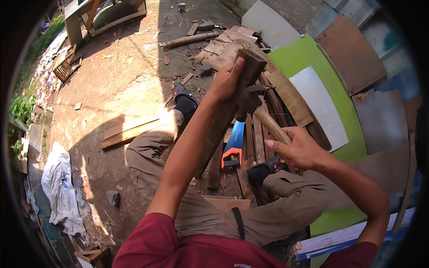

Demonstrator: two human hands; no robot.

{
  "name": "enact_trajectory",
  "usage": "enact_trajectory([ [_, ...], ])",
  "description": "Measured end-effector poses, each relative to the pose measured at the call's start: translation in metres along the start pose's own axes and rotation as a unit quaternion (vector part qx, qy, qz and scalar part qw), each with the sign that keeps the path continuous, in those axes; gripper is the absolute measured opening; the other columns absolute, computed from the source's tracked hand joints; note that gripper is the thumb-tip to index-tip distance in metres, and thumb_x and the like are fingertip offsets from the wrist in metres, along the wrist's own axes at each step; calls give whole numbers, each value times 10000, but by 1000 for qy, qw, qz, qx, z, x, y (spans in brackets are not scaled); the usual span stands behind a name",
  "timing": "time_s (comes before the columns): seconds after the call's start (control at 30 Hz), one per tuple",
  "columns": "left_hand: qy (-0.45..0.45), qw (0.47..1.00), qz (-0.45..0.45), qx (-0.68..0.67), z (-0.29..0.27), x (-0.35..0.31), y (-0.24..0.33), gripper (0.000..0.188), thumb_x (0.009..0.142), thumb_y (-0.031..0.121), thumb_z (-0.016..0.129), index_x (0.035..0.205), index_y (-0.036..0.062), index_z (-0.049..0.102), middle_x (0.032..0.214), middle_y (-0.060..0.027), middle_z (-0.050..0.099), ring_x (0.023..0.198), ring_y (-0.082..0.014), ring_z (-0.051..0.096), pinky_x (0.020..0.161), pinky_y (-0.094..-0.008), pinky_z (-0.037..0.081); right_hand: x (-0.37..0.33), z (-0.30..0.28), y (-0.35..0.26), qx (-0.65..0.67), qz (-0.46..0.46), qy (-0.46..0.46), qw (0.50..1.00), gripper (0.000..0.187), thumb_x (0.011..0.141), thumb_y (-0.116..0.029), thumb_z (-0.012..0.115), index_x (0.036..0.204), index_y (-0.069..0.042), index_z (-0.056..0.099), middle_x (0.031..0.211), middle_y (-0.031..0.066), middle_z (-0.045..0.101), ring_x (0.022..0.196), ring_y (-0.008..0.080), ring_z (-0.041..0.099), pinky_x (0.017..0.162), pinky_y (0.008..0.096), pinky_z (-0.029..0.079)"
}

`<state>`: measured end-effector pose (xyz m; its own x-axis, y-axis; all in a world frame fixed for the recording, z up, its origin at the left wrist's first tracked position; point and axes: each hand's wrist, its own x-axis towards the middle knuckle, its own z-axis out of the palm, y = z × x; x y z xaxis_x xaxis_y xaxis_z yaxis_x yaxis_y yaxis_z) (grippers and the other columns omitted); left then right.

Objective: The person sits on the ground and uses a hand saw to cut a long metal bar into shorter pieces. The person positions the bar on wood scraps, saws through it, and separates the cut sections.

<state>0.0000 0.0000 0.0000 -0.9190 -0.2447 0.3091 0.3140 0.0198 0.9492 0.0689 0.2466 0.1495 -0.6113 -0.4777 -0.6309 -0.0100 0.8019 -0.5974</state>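
Observation:
My left hand is wrapped round the upper part of a dark wooden beam, its thumb lying along the near face. The beam slants down toward my lap, partly hidden behind my left forearm. In my right hand is a claw hammer, gripped by its wooden handle. Its dark head sits close against the beam's right side, claw pointing to the right; whether it touches cannot be made out. Below the hammer head, a handsaw with a blue blade and orange-black handle lies on wood strips between my feet.
Several dark wood strips lie between my legs. To the right lean green, white and brown boards. A pale plank rests by my left knee, a white sack farther left. A wooden frame stands at the far left.

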Motion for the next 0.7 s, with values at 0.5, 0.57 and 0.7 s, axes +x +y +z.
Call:
enact_trajectory([
  [0.5, -11, 999, -19, -26, 6, 14, -6, 702, 1047, 600, 419, 867, -37, 653, 762, -39, 618, 732, -115, 522, 670, -303, 456, 9, 10, 2, 4, -61, 84, 995, 377, 939, -313, 679, 980, 62, 689, 656, 81, 603, 610, 152, 574, 598, 362, 464],
  [0.57, -15, 999, -15, -34, 11, 14, -5, 703, 1046, 602, 416, 867, -36, 651, 764, -42, 615, 741, -122, 524, 679, -309, 458, 17, 3, 16, -37, -57, 93, 993, 376, 947, -304, 670, 995, 69, 678, 626, 68, 593, 586, 181, 619, 576, 370, 473],
  [0.7, -36, 997, -70, 13, 15, 24, -19, 737, 1058, 614, 351, 973, -42, 677, 856, -59, 656, 809, -132, 546, 750, -302, 467, 24, -11, 21, -71, -50, 92, 992, 358, 964, -292, 655, 958, 66, 649, 615, 68, 571, 500, 160, 601, 492, 359, 482],
])
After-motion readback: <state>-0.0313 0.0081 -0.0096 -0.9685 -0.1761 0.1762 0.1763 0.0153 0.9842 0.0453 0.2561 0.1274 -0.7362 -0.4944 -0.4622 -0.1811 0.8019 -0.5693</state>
